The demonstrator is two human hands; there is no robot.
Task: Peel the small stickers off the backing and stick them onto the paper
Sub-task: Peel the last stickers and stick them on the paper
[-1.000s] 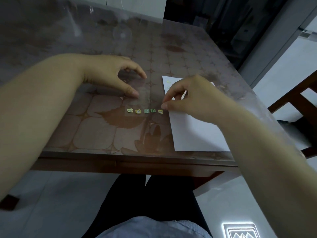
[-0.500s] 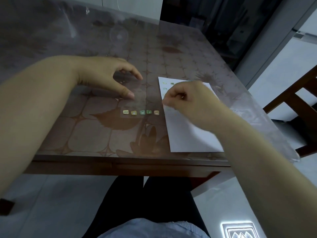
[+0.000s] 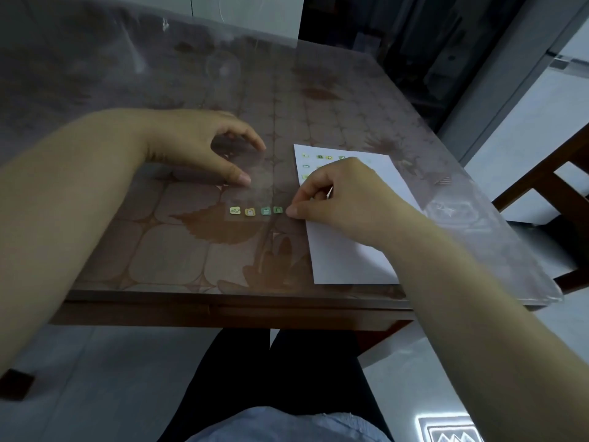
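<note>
Right hand (image 3: 344, 199) back, grip pinched at stickers (image 3: 255, 211), left hand (image 3: 197, 145) pressing backing (image 3: 255, 183)

We see a wooden table (image 3: 223, 311) under a clear cover (image 3: 522, 275), its cloth (image 3: 165, 256) printed with brown tiles and leaves. A wooden chair (image 3: 561, 189) stands at its right. Below the near edge are dark trousers (image 3: 255, 378), a blue shirt (image 3: 287, 425), a pale floor (image 3: 95, 378) and a glowing panel (image 3: 449, 430).

Patterned glass-topped table (image 3: 159, 266); on it white paper (image 3: 344, 256), clear sticker backing (image 3: 258, 193).
</note>
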